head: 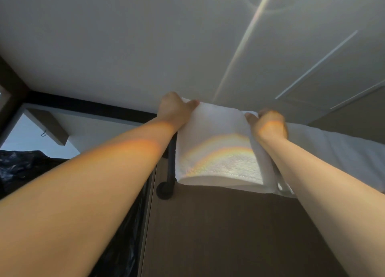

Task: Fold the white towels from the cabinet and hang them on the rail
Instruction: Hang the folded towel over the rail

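A folded white towel (218,149) hangs high up, draped over the black rail (170,168), whose bracket shows at the towel's lower left. My left hand (175,110) grips the towel's top left corner, thumb on the front. At the top right corner my right hand (268,124) holds the towel with curled fingers. Both arms reach up and forward. The rail's bar is hidden under the towel. A second white towel (337,153) lies draped to the right of the first.
The brown wall (208,235) lies below the rail and the white ceiling (145,37) above. A black plastic bag (20,168) sits at the left under my left arm. A dark shelf with a small hook (48,124) projects at the upper left.
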Demonstrator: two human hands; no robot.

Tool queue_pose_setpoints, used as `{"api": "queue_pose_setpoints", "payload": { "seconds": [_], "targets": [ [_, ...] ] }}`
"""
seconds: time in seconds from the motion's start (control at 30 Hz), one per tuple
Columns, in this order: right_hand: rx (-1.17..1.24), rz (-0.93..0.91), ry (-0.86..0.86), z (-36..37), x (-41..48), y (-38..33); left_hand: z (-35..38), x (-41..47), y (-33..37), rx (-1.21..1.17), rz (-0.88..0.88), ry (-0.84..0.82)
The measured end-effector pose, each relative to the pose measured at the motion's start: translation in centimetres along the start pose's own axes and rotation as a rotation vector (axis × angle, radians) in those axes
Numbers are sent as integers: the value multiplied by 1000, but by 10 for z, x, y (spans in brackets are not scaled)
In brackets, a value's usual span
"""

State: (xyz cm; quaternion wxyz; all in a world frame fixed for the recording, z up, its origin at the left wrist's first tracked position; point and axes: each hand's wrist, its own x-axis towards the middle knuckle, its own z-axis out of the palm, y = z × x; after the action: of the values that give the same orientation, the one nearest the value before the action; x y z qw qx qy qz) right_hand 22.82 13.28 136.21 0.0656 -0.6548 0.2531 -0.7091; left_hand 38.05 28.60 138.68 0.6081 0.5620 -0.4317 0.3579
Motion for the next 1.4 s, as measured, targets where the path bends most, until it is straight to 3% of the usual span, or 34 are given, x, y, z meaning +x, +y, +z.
{"api": "queue_pose_setpoints", "payload": {
  "seconds": [0.23, 0.43, 0.63, 0.73, 0.83, 0.93, 1.03, 1.23, 1.4],
  "targets": [
    [-199, -18, -67, -6, 10, -4, -4, -29, -7, -36, -14, -37],
    [-103, -88, -104, -9, 0, 6, -8, -65, -20, -216, -141, -398],
    [39, -133, -243, -17, -15, 15, -8, -71, -26, -436, -178, -608],
    [188, -77, -290, -22, -30, 19, -10, -71, -29, -455, -179, -610],
    [368, 99, -285, -24, -58, 27, -14, -68, -33, -511, -259, -606],
    [441, 292, -518, -27, -84, 37, -14, -69, -33, -498, -288, -680],
    [466, 237, -657, -31, -95, 45, -14, -70, -27, -451, -256, -726],
    [571, 191, -658, -35, -99, 48, -15, -75, -30, -467, -223, -703],
    [917, 291, -648, -32, -97, 40, -12, -88, -30, -606, -232, -684]
  ]
}}
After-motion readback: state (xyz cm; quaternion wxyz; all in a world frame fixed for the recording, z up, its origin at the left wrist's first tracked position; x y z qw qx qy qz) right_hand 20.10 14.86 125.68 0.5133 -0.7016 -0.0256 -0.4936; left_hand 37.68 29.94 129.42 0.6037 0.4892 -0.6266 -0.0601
